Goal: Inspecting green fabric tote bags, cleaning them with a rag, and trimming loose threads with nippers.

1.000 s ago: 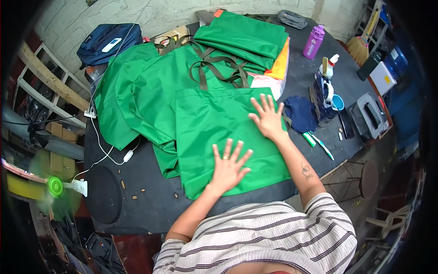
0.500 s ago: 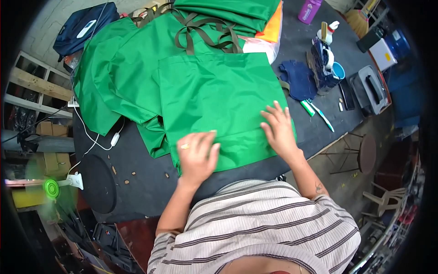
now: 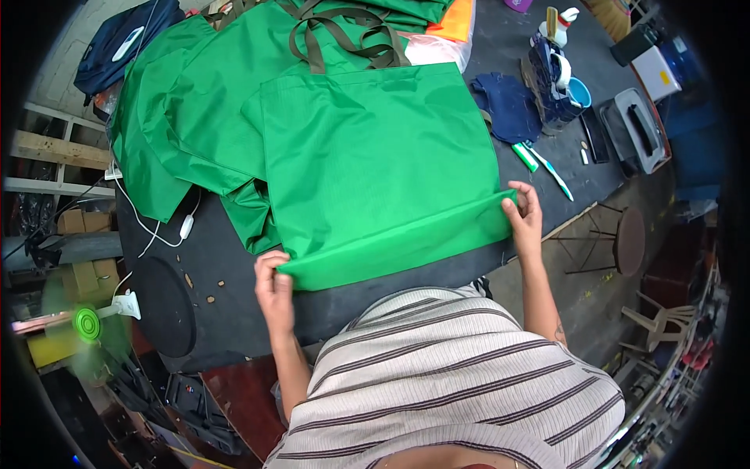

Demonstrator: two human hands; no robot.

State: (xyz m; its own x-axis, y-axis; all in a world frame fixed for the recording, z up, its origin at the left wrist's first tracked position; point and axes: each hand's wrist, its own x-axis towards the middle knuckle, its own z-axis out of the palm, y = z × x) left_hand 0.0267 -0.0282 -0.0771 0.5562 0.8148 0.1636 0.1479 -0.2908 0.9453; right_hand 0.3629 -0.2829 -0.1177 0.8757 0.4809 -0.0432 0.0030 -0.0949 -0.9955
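A green tote bag [image 3: 383,156] with dark olive handles lies flat on the dark table in front of me. Its near end is raised as a folded band across the width. My left hand [image 3: 274,285] pinches the left corner of that band. At the right corner, my right hand [image 3: 526,215] grips the fabric between thumb and fingers. The bag's handles [image 3: 344,39] point away from me, over more green bags [image 3: 187,109] heaped at the left and back.
On the right stand a clear organizer [image 3: 551,90], a blue cloth [image 3: 506,108], a toothbrush [image 3: 553,173] and a grey lidded box [image 3: 637,131]. At left are a white cable switch [image 3: 187,227], a black round disc [image 3: 160,307] and a spinning green fan [image 3: 87,324].
My hands have moved apart from the bag's surface to its two near corners and taken hold of them. The bag's near edge is now lifted into a band.
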